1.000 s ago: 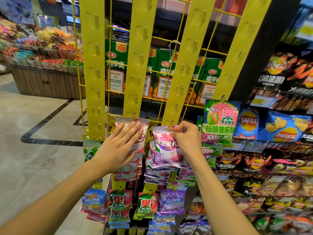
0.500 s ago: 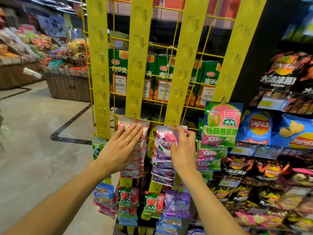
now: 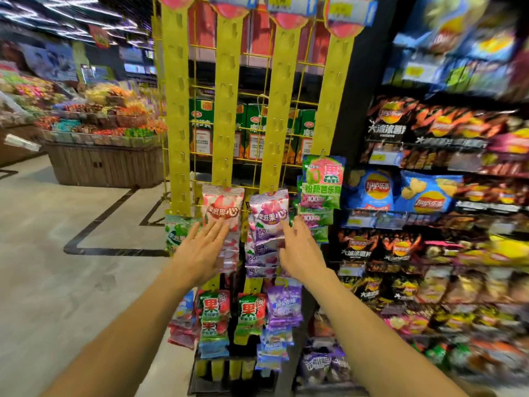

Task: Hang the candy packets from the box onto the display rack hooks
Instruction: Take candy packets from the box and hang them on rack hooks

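A yellow display rack with four vertical hook strips stands ahead. A purple candy packet hangs at the top of its column on the third strip. Beside it a red-and-white packet hangs on the second strip. My right hand is open with fingers straight, its fingertips at the purple packets' right edge. My left hand is open and flat, fingers spread over the red packets below the top one. A green packet hangs on the fourth strip. The box is out of view.
More candy packets hang lower on the rack. Shelves of chip bags fill the right side. A wooden produce stand sits at the back left, with tiled floor in front of it.
My right hand has let go of the purple packet, which now hangs on the hook, and has dropped lower. My left hand slid down a little. The view has tilted up.
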The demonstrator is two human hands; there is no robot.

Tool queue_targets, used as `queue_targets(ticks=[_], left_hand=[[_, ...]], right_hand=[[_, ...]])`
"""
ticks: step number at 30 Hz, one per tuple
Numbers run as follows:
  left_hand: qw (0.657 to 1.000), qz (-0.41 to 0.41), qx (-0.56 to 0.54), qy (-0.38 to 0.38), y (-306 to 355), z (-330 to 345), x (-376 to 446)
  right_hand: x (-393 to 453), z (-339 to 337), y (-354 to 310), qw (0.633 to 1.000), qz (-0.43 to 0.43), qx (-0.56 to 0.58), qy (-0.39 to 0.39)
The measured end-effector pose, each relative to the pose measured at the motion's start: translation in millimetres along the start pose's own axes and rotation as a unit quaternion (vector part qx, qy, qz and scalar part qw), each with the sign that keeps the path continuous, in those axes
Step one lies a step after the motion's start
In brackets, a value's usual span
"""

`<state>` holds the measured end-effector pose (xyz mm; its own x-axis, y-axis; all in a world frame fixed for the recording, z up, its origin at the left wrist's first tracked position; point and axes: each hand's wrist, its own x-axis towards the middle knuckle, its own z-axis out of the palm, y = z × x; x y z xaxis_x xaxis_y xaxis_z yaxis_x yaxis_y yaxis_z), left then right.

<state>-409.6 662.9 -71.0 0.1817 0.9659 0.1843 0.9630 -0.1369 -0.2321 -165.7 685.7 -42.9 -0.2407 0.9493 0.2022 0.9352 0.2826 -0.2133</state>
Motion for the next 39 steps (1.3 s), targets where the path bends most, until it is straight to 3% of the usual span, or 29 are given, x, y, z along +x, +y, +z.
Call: queue_targets(ticks=[7,13,21,28,39], left_hand=[[0.994,0.036,-0.039,-0.095,49.3,-1.7,-53.5],[0.987,0.121,-0.039,-0.096,146.4,-11.9,-46.4],[0.964,0.258,-0.045,-0.052,388.3,-51.8,14.6],[0.94,0.314,-0.083,-0.103,611.4,-68.6,45.0],[0.917,0.349,-0.087,-0.173,813.9,-39.9,99.1]], right_hand=[[-101.7,-13.6,41.7,0.994,0.026,-0.071,-0.078],[-184.8,-32.3,153.5,0.989,0.114,-0.07,-0.068],[-299.8,-69.5,361.8,0.959,0.262,-0.085,-0.063],[-384.5,-112.4,537.4,0.935,0.326,-0.1,-0.093],[-428.4,-100.2,720.8,0.921,0.346,-0.098,-0.151]])
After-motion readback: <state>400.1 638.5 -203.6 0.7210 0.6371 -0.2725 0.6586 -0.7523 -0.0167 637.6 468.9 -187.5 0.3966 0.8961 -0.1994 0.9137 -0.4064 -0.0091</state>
